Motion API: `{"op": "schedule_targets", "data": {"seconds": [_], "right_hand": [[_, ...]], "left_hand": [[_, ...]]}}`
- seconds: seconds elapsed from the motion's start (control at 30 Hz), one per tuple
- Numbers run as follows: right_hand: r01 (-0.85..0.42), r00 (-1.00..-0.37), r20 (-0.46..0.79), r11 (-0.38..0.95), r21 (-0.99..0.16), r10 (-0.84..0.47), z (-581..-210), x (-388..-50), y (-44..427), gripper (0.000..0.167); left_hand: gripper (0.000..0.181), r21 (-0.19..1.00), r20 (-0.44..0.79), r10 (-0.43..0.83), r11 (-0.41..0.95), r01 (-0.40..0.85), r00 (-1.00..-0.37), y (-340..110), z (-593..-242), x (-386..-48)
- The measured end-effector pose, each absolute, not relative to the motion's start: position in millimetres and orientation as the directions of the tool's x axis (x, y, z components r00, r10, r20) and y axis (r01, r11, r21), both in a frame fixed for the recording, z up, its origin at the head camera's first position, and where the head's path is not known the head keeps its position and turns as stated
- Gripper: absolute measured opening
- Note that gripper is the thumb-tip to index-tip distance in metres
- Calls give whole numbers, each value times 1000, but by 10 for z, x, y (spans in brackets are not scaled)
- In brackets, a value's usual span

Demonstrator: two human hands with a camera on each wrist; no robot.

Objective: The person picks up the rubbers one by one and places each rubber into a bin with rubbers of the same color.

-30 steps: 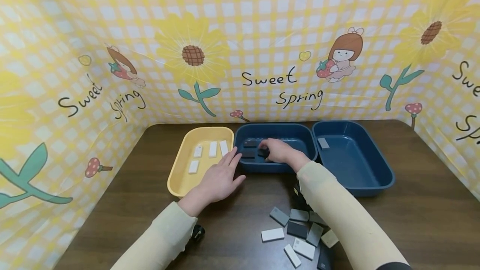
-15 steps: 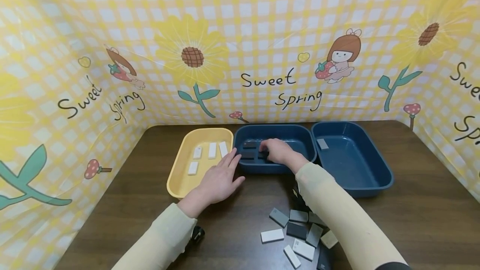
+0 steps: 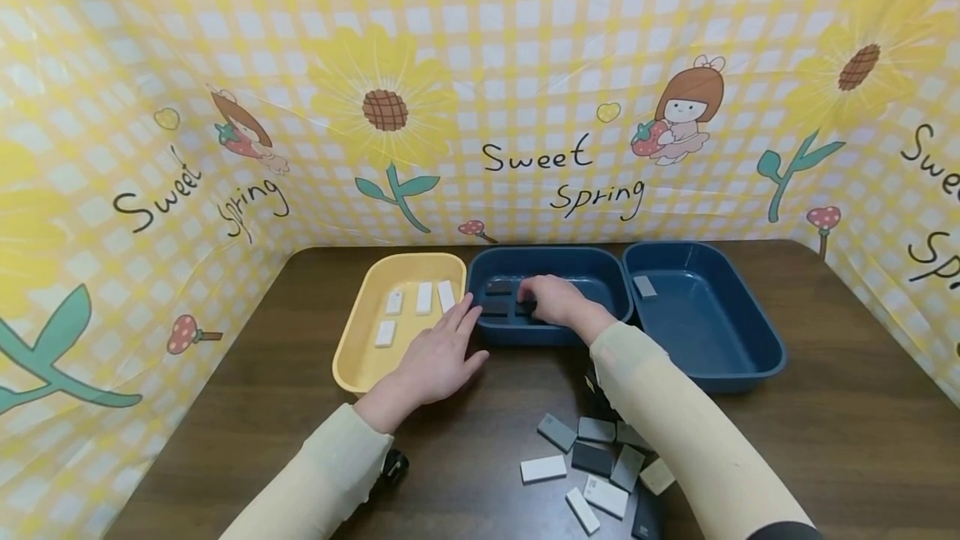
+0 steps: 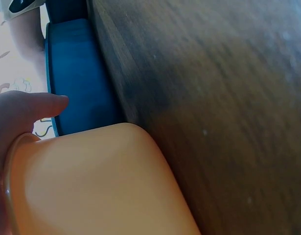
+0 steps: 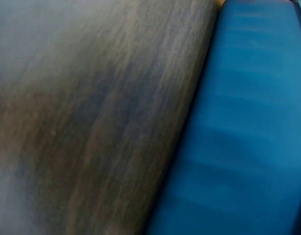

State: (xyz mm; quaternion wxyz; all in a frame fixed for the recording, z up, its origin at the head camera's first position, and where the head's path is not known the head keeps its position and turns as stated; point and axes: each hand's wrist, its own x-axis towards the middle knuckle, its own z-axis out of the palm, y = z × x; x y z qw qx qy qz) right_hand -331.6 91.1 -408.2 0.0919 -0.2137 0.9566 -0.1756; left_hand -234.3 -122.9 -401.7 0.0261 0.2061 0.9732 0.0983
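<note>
In the head view my right hand (image 3: 557,301) reaches into the middle blue bin (image 3: 551,335). Its fingertips pinch a small black rectangular block (image 3: 527,307), partly hidden by the fingers, near the bin floor. Left of it lie two more dark blocks (image 3: 496,308). My left hand (image 3: 438,361) rests over the right rim of the yellow bin (image 3: 347,373), fingers straight and pointing at the blue bin's corner. Several white blocks (image 3: 424,298) lie in the yellow bin. The left wrist view shows my left thumb (image 4: 45,104) above the yellow bin's edge; the right wrist view shows no fingers.
Right of the middle bin stands another blue bin (image 3: 776,361) with one light grey block (image 3: 646,287). On the brown table (image 3: 465,473), several grey, black, white and beige blocks (image 3: 592,458) lie loosely grouped, some partly behind my right sleeve (image 3: 690,415). A patterned cloth (image 3: 480,90) hangs behind.
Both hands stay almost where they were. My right fingers shift only slightly at the black block; the whole view drifts a little.
</note>
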Motion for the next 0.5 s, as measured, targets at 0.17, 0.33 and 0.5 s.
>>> {"op": "schedule_targets", "data": {"seconds": [0.17, 0.33, 0.5], "right_hand": [[-386, -890, -86, 841, -378, -447, -4052, -3313, 922, 20], [-392, -901, -36, 849, -354, -431, -3961, -3266, 946, 21], [-412, -903, 22, 850, -328, -429, -3808, -3168, 966, 25]], "left_hand": [[71, 207, -11, 404, 896, 393, -915, -1234, -4020, -2357], [71, 198, -3, 404, 897, 395, -915, -1240, -4023, -2359], [72, 192, -10, 405, 898, 396, -914, -1228, -4021, -2356]]}}
